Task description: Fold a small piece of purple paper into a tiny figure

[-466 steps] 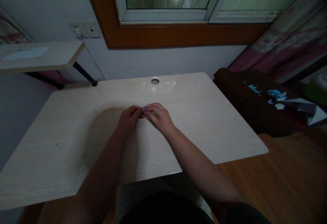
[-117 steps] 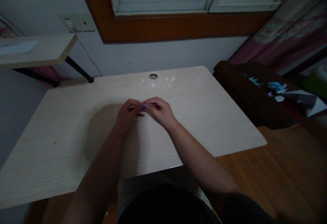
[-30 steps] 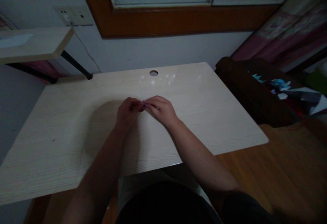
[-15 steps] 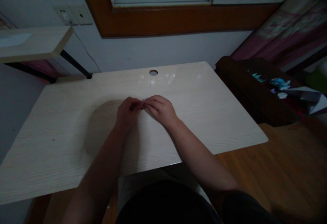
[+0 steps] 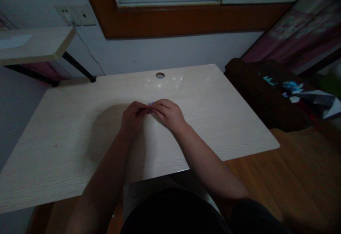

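My left hand point(image 5: 132, 116) and my right hand point(image 5: 168, 113) meet fingertip to fingertip over the middle of a pale wooden desk point(image 5: 80, 127). Between them they pinch a tiny purple folded piece of paper point(image 5: 151, 103), of which only a sliver shows above the fingers. Both hands have their fingers curled and pressed together on it. The rest of the paper is hidden by the fingers.
A round cable hole point(image 5: 160, 75) is near the desk's far edge. A raised shelf point(image 5: 34, 45) stands at the left, with wall sockets point(image 5: 76, 15) above. A dark bench point(image 5: 266, 95) with coloured paper scraps point(image 5: 293, 91) sits to the right, over a wooden floor.
The hands stay together in the same spot. My right fingers have closed further over the paper, so less purple shows than a second ago.
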Demonstrator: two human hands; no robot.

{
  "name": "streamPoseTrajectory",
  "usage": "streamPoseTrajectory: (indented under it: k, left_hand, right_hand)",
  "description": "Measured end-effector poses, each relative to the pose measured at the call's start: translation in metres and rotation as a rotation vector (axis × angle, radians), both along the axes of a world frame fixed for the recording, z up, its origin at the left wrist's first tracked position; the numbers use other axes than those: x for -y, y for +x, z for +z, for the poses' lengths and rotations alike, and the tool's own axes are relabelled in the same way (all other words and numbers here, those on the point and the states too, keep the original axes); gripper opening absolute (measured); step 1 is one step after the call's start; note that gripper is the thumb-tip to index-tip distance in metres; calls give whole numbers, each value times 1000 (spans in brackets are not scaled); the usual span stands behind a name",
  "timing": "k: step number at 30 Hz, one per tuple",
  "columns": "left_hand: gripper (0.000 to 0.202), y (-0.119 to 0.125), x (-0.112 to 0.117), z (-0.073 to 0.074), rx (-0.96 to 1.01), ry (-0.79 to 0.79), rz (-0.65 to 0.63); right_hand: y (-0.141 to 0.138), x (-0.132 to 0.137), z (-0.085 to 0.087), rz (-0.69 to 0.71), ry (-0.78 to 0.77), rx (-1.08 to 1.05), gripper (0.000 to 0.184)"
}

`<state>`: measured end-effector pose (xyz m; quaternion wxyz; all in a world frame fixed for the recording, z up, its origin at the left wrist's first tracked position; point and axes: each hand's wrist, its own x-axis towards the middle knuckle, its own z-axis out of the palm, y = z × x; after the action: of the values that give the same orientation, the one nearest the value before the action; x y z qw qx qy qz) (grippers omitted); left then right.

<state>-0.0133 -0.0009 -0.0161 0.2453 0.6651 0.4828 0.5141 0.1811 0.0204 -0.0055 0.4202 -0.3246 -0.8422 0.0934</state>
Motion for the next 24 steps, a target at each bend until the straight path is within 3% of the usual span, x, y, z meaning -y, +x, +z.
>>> streamPoseTrajectory:
  k: [15, 24]
  left_hand:
    - [19, 6, -1, -1, 257, -88, -82]
    - [14, 2, -3, 0, 175, -26, -70]
  right_hand:
    - [1, 0, 1, -5, 14, 22, 22]
    - [2, 0, 1, -3, 1, 6, 22]
